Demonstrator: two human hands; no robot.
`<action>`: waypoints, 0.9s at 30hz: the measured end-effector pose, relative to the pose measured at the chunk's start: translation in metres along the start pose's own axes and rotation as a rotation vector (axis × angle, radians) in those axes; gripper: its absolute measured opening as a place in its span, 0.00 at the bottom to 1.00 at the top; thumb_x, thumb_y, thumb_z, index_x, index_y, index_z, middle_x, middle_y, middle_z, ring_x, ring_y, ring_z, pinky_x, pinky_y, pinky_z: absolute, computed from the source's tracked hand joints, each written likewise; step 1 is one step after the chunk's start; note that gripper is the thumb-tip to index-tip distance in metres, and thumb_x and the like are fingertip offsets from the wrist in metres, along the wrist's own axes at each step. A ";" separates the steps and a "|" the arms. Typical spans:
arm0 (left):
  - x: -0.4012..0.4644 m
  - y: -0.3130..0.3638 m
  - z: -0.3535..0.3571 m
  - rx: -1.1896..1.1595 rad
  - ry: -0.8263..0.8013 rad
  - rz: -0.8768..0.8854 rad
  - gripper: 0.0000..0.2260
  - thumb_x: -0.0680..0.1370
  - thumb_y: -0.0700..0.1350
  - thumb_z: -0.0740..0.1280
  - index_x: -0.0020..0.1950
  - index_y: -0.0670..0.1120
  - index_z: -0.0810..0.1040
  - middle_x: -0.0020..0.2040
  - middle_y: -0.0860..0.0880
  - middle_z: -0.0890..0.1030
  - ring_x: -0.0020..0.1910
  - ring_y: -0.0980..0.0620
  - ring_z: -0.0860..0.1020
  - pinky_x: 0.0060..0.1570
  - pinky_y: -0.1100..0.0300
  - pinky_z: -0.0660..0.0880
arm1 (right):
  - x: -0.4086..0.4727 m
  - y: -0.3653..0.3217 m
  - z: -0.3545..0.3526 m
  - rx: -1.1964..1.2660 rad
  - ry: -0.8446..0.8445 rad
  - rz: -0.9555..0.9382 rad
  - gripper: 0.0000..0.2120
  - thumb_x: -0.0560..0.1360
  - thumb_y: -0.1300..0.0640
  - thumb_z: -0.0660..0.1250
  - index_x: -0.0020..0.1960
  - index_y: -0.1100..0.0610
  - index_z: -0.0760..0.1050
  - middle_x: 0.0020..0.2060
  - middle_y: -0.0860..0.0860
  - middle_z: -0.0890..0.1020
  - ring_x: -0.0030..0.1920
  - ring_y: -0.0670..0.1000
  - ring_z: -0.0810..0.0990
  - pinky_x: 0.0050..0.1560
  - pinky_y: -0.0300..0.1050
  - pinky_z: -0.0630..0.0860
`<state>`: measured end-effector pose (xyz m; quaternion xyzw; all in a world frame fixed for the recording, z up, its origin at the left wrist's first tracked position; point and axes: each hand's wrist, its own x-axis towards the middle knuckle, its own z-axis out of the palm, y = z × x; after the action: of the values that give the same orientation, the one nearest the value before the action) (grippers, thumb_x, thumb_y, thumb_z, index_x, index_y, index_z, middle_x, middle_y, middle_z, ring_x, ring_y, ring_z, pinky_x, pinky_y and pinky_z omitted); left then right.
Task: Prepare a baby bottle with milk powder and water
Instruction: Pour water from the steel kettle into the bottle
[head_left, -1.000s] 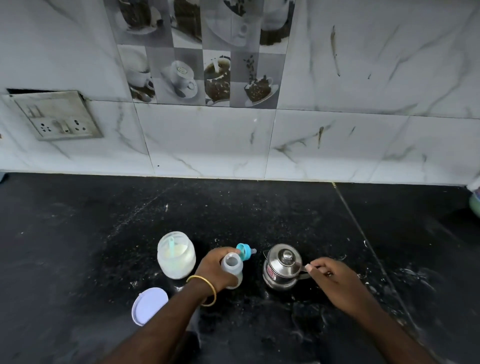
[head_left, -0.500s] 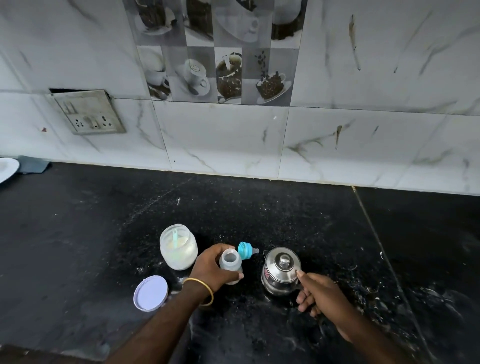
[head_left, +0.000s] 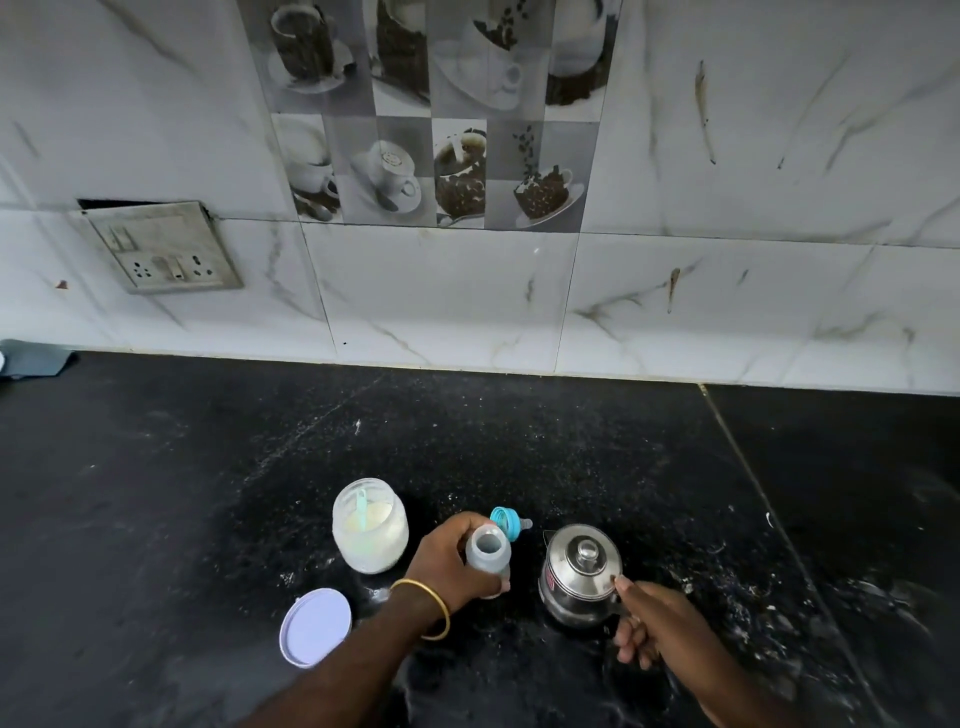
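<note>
My left hand (head_left: 451, 561) grips the small open baby bottle (head_left: 487, 552), which stands upright on the black counter. Its blue teat cap (head_left: 506, 521) lies on its side just behind it. To the right stands a small steel kettle (head_left: 579, 574) with its lid on. My right hand (head_left: 657, 626) grips the kettle's handle, thumb on top near the rim. Left of the bottle is an open jar of milk powder (head_left: 370, 525) with a pale blue scoop (head_left: 361, 512) standing in it.
The jar's white lid (head_left: 315, 626) lies flat on the counter (head_left: 208, 493) near my left forearm. A tiled wall with a socket plate (head_left: 161, 249) runs behind. A grey object (head_left: 31, 356) sits at the far left edge.
My right hand has closed round the kettle handle from the kettle's right side. The left hand keeps hold of the bottle. The camera has shifted slightly.
</note>
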<state>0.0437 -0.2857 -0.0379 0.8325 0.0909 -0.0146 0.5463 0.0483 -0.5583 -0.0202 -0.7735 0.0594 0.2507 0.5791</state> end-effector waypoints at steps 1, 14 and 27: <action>0.001 0.000 -0.001 0.002 -0.012 0.012 0.23 0.57 0.43 0.82 0.47 0.54 0.80 0.46 0.55 0.84 0.43 0.59 0.80 0.48 0.63 0.78 | -0.003 -0.004 0.001 -0.010 0.008 -0.003 0.17 0.82 0.55 0.61 0.50 0.70 0.76 0.27 0.59 0.78 0.25 0.54 0.77 0.23 0.40 0.65; 0.019 0.014 -0.019 -0.061 -0.056 0.105 0.23 0.55 0.44 0.80 0.47 0.54 0.79 0.43 0.56 0.84 0.40 0.65 0.80 0.41 0.70 0.76 | -0.044 -0.090 0.014 -0.170 0.068 -0.164 0.20 0.72 0.37 0.65 0.38 0.54 0.79 0.29 0.55 0.80 0.28 0.52 0.78 0.26 0.38 0.67; 0.025 0.023 -0.017 -0.160 -0.009 0.146 0.23 0.56 0.37 0.79 0.46 0.56 0.81 0.45 0.54 0.85 0.43 0.63 0.81 0.44 0.72 0.75 | -0.034 -0.148 0.007 -0.681 0.076 -0.307 0.24 0.74 0.36 0.67 0.32 0.55 0.71 0.26 0.52 0.81 0.26 0.49 0.80 0.31 0.44 0.77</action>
<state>0.0708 -0.2755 -0.0135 0.7907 0.0285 0.0289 0.6109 0.0731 -0.5113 0.1219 -0.9304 -0.1226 0.1376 0.3167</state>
